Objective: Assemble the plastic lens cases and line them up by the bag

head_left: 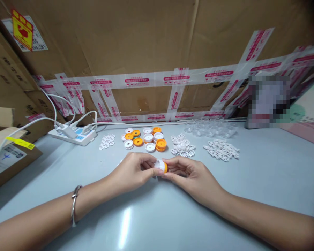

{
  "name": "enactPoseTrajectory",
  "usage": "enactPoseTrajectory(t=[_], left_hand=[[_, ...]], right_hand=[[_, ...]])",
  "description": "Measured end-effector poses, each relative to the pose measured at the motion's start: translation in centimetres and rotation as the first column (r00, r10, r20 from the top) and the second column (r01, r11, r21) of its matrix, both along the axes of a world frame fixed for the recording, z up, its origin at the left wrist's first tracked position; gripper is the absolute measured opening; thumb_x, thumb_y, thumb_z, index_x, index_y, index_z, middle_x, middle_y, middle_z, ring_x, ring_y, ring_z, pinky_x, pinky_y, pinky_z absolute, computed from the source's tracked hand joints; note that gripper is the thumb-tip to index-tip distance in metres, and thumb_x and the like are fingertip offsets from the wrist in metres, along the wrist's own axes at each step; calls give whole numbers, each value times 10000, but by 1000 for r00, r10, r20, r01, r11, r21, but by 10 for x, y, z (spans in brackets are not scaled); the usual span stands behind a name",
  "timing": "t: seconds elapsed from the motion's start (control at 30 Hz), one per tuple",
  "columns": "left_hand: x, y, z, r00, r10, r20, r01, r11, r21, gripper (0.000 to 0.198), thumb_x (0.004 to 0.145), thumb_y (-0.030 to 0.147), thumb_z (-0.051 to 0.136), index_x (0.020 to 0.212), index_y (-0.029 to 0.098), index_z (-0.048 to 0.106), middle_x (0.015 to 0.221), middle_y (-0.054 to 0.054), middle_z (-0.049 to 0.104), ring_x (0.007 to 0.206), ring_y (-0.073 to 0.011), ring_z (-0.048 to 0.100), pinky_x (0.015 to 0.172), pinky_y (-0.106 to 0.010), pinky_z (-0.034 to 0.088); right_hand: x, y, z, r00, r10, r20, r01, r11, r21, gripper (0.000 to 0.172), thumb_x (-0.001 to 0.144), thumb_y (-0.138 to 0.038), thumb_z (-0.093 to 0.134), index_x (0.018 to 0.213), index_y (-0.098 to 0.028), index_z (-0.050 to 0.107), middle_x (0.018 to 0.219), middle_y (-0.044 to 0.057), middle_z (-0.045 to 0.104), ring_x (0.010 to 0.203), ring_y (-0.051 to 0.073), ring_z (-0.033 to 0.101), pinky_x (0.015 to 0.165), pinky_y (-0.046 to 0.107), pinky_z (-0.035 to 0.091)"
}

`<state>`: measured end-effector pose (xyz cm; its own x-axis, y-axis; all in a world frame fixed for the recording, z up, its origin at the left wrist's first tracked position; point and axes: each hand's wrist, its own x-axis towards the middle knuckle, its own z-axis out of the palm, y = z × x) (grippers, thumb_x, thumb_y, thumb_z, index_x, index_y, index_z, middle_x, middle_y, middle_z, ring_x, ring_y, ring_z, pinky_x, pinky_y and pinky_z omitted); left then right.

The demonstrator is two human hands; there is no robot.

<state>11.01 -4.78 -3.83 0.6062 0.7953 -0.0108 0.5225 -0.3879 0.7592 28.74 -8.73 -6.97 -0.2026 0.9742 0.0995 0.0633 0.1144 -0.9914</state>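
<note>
Between my two hands, just above the tabletop, is a small round plastic piece (pixel 161 165), white and clear on its left with an orange rim on its right. My left hand (pixel 140 169) pinches the white side between thumb and fingers. On the orange side, my right hand (pixel 187 170) grips with thumb and fingertips. Beyond them stand orange and white round caps (pixel 161 144), some stacked. Flat white openwork pieces (pixel 183 145) lie behind my right hand. What the inside of the held piece contains is too small to tell.
Small white discs (pixel 106 141) lie left of the caps. Another pile of white perforated pieces (pixel 222 150) and clear plastic cups (pixel 211 127) are at the right. A power strip (pixel 73 134) with cables sits back left. A large taped cardboard box (pixel 151 42) stands behind the table.
</note>
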Motion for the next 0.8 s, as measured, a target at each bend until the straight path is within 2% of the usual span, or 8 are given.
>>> enactPoseTrajectory(t=[0.2, 0.33, 0.43, 0.57, 0.8], left_hand=[[-2, -1, 4, 999, -49, -18, 51, 994, 94, 175, 795, 285, 603, 807, 121, 661, 708, -30, 649, 659, -140, 590, 624, -229, 452], [-2, 0, 5, 997, -77, -23, 80, 984, 162, 185, 801, 296, 601, 832, 126, 666, 744, -39, 655, 684, -143, 599, 648, -235, 463], [-1, -1, 5, 999, -54, -8, 54, 987, 152, 181, 808, 299, 591, 804, 134, 665, 748, -35, 663, 688, -143, 600, 652, -235, 462], [1, -3, 2, 999, 2, 47, -7, 994, 109, 159, 797, 284, 597, 819, 142, 663, 752, -27, 679, 681, -141, 602, 642, -231, 463], [2, -6, 0, 996, 55, 67, -64, 987, 149, 152, 785, 264, 603, 840, 142, 674, 734, -27, 684, 661, -141, 609, 609, -230, 455]], right_hand=[[1, 0, -4, 1000, 8, -13, -8, 1000, -18, 225, 693, -313, 696, 872, -190, 635, 867, 39, 714, 810, 185, 681, 786, 333, 546], [1, 3, -5, 1000, 7, -28, -8, 999, -51, 296, 671, -287, 719, 924, -194, 597, 806, 19, 704, 780, 168, 680, 764, 315, 554], [1, 5, -4, 999, 30, -20, -32, 997, -70, 313, 687, -284, 705, 967, -188, 603, 851, 33, 704, 806, 162, 675, 779, 311, 551], [2, 6, -3, 1000, 26, 3, -26, 999, -37, 241, 705, -285, 690, 911, -183, 620, 879, 42, 702, 814, 163, 670, 776, 313, 552], [0, 3, -2, 1000, 2, 15, -3, 1000, 31, 221, 720, -284, 670, 904, -175, 617, 890, 55, 705, 808, 172, 674, 781, 324, 550]])
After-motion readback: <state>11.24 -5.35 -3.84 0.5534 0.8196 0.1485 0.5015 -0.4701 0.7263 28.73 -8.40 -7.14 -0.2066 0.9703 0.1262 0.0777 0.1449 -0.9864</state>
